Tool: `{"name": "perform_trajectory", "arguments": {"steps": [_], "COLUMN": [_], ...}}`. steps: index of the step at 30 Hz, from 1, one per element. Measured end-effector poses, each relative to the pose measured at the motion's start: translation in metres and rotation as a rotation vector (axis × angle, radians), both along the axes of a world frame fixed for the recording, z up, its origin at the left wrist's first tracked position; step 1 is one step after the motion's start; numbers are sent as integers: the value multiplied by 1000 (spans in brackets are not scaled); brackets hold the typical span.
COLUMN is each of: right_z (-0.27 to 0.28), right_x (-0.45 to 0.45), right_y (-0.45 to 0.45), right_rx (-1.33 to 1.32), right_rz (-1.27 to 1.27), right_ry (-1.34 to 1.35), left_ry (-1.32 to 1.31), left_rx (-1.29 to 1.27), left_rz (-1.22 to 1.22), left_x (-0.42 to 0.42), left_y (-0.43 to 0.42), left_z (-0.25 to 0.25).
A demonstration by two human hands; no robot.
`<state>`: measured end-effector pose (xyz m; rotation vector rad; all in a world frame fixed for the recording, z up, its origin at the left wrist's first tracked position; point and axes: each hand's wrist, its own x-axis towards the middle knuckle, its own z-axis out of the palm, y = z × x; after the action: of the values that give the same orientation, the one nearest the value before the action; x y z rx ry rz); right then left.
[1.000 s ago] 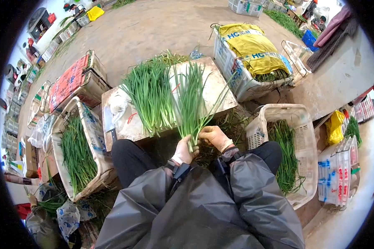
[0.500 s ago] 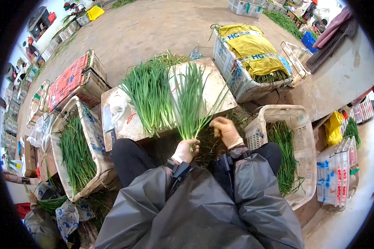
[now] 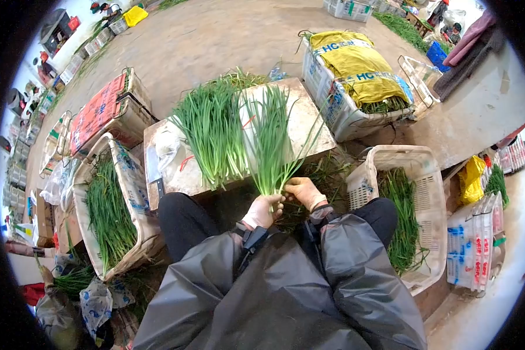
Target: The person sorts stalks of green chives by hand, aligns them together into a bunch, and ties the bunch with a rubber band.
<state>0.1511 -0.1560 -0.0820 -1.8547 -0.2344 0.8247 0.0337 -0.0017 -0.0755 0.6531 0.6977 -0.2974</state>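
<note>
Left hand (image 3: 261,212), fingers wrapped round green stalks (image 3: 269,140), right hand (image 3: 304,192) at their base, its grip unclear

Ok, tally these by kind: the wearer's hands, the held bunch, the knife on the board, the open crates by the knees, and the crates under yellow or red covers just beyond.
Hands: 2 (left hand, right hand)
Held bunch: 1
Knife: 1
Open crates: 2 (left crate, right crate)
Covered crates: 2 (yellow-covered crate, red-covered crate)
Total: 8
</note>
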Motion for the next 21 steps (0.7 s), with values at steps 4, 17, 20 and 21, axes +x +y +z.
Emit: {"name": "perform_trajectory", "arguments": {"steps": [4, 17, 20, 21], "right_z": [19, 51, 42, 39], "right_x": [4, -22, -19, -19], "right_y": [-1, 23, 27, 27], "right_rx": [-283, -188, -197, -205], "right_rz": [-124, 259, 293, 288], "right_ry": [-627, -714, -716, -726], "left_ry": [-19, -98, -82, -75], "left_rx": [42, 164, 191, 203], "left_rz": [-6, -70, -64, -72], "left_x": [0, 2, 1, 0], "left_y": [1, -4, -6, -6], "left_z": [4, -9, -9, -4]}}
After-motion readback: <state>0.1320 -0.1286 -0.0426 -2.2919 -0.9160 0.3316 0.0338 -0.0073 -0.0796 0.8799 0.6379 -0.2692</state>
